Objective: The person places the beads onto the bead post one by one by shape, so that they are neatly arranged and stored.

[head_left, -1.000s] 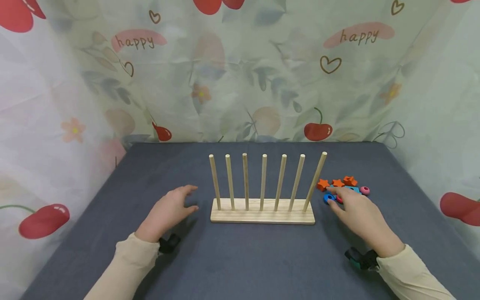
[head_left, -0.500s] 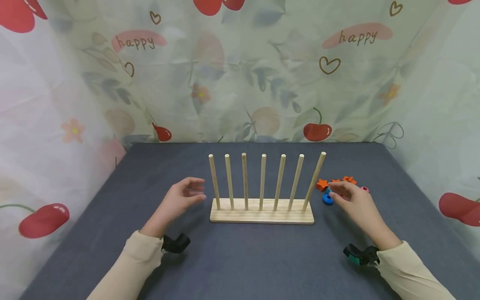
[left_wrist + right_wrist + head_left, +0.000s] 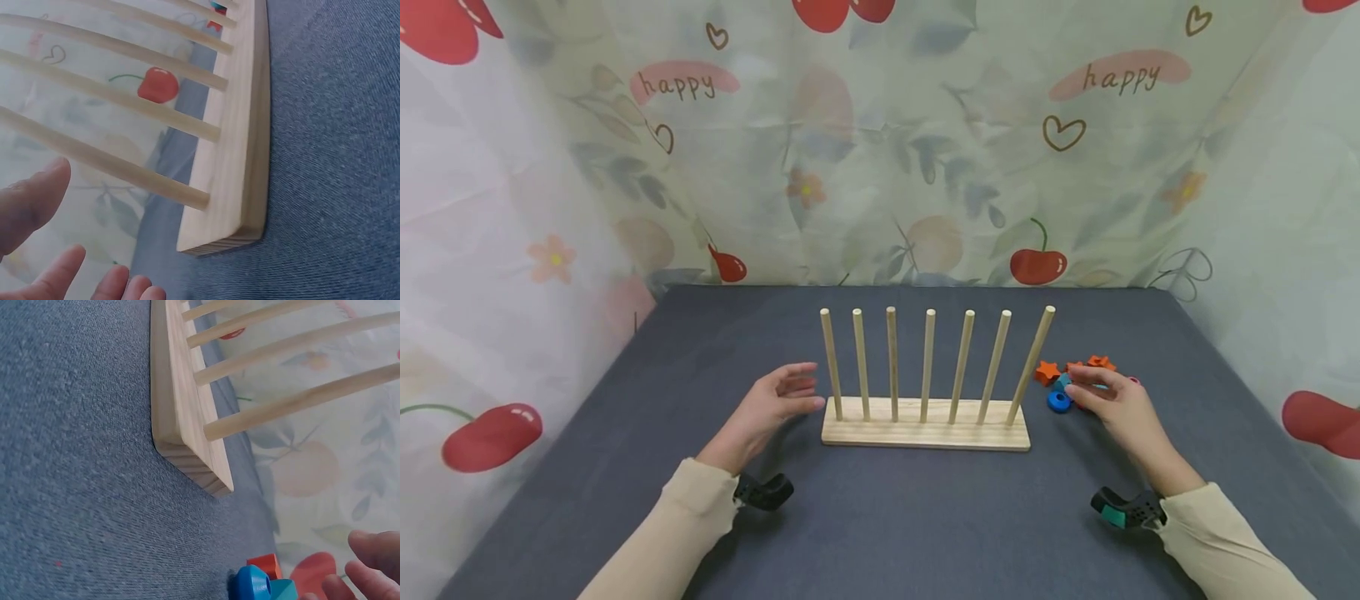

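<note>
A pale wooden stand [image 3: 925,432] with several upright pegs sits mid-table; its right-end peg [image 3: 1031,365] leans outward. My left hand [image 3: 767,412] hovers just left of the stand, fingers loosely bent and thumb apart from them, near the left-end peg [image 3: 831,365]. The left wrist view shows nothing between that thumb [image 3: 44,194] and the fingers. On the other side, my right hand [image 3: 1123,417] is over a cluster of small pieces, partly covering them. Among these are a blue ring [image 3: 1059,402] and an orange star [image 3: 1047,372]. No piece shows in the right fingers.
Other orange pieces [image 3: 1102,362] lie behind the right hand, and a teal block [image 3: 285,590] lies beside the blue ring. Dark grey cloth [image 3: 917,525] covers the table. A printed curtain [image 3: 880,150] surrounds the back and sides.
My left hand has moved right, up to the stand's left end, its fingers bending more. The right hand has shifted slightly right and bent its fingers, uncovering more of the blue ring.
</note>
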`<state>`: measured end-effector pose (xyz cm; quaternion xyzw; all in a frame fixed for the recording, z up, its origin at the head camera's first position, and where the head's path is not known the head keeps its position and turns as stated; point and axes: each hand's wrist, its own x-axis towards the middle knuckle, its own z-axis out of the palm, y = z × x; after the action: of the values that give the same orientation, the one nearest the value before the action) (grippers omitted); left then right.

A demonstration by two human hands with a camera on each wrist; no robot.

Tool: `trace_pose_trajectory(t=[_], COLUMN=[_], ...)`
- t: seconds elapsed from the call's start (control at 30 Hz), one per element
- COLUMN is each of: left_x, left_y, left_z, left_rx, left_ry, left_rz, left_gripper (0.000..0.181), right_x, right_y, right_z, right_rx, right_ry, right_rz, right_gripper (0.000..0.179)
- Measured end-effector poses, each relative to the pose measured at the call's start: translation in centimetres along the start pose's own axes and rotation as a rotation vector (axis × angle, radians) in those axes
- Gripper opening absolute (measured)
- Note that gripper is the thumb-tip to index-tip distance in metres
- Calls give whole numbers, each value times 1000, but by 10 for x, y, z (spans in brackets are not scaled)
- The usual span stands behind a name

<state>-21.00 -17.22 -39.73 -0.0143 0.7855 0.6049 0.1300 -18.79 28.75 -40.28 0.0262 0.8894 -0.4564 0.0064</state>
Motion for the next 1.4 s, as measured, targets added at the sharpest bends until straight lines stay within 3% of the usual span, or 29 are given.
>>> trace_pose_trajectory(t=[0.37,0.73,1.4], left_x=[3,4,1], left_y=[-4,-4,-4], left_z=[2,2,2], left_rx=[-18,-5,33], left_ry=[-9,-36,-60], left_rz=[-44,-46,-42], left_gripper=[66,68,70], right_x=[5,6,-7], right_y=[0,5,25], right_z=[-2,-7,-28], right_rx=[18,4,-98], right_ry=[21,83,38], right_rz=[-8,-68,-61], right_gripper=[61,68,72])
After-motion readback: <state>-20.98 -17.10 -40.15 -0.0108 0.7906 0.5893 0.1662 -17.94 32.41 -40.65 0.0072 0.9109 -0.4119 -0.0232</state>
